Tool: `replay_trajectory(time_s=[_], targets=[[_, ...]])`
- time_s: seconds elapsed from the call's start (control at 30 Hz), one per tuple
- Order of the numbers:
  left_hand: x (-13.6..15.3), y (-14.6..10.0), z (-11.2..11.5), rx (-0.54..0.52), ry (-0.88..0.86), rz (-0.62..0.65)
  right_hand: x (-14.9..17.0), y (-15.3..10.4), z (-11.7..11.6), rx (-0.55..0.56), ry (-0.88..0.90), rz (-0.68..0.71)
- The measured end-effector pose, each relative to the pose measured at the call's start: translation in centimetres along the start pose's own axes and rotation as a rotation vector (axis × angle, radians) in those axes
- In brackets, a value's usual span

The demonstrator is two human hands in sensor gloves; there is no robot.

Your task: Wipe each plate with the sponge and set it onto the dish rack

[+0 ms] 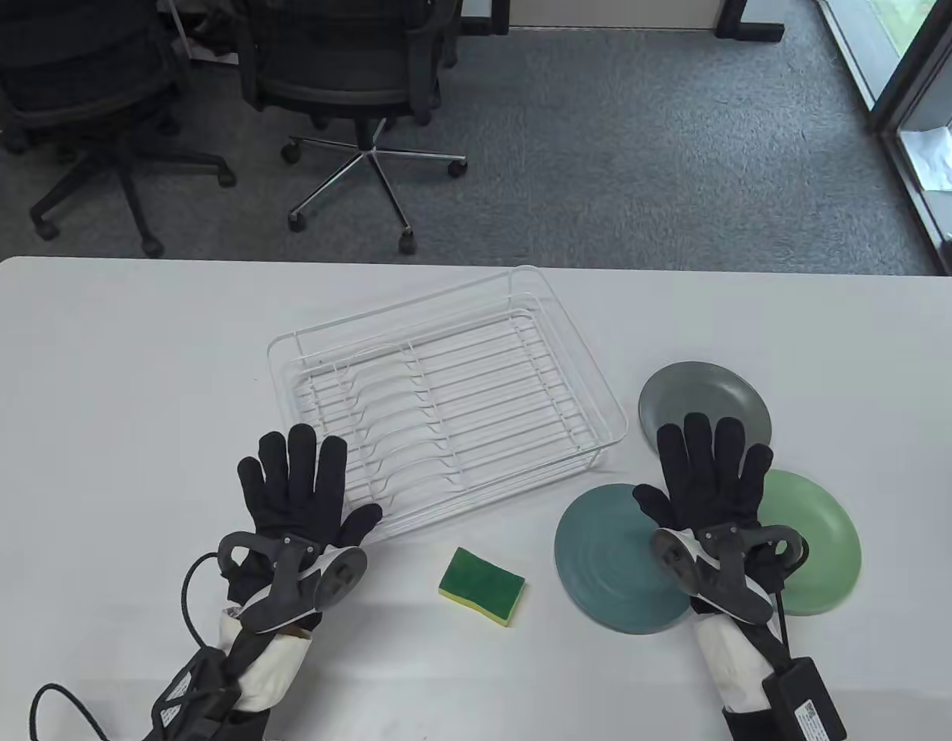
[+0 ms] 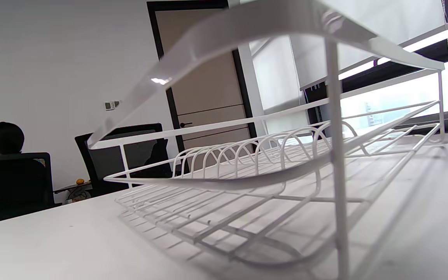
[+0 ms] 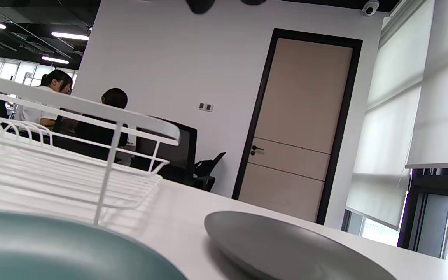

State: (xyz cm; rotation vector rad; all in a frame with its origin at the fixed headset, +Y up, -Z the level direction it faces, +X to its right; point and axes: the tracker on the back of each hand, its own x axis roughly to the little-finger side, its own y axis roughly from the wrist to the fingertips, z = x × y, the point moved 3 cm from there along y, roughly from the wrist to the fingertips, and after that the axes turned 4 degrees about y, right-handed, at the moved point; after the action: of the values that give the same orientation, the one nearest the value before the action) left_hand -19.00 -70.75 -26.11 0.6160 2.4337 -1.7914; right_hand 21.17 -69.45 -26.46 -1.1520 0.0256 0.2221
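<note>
A white wire dish rack (image 1: 445, 394) stands mid-table, with no plates in it; it fills the left wrist view (image 2: 270, 171). A green-and-yellow sponge (image 1: 482, 585) lies near the front edge. Three plates lie at the right: grey (image 1: 696, 394), teal (image 1: 607, 563) and light green (image 1: 819, 540). My left hand (image 1: 298, 482) lies flat with fingers spread at the rack's near left corner. My right hand (image 1: 711, 471) is flat with straight fingers over the spot where the three plates meet. In the right wrist view the teal plate (image 3: 53, 249) and grey plate (image 3: 286, 245) show close up.
The white table (image 1: 121, 401) ends at a far edge, beyond which office chairs (image 1: 352, 69) stand on grey carpet. Cables and a black box (image 1: 804, 702) trail from the wrists at the front edge. People sit at desks in the background (image 3: 56, 101).
</note>
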Motion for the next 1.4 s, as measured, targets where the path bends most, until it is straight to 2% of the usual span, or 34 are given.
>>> replay_trajectory(time_s=[0.77,0.9,1.1,1.4], targets=[[-0.7,0.3,-0.3,0.0,-0.053,0.04,-0.3,0.0,-0.1,-0.02,0.012,0.004],[-2.4,1.0,-2.1,-0.072,-0.087,0.101,-0.2,0.1,-0.2,-0.025,0.02,-0.004],[-6.7,2.1,-4.9,-0.16,-0.133,0.239,0.1,0.1,-0.4,-0.039,0.034,-0.019],[-11.8,2.9,-5.4,-0.147,-0.142,0.421,0.3,0.2,-0.6,-0.048,0.069,-0.03]])
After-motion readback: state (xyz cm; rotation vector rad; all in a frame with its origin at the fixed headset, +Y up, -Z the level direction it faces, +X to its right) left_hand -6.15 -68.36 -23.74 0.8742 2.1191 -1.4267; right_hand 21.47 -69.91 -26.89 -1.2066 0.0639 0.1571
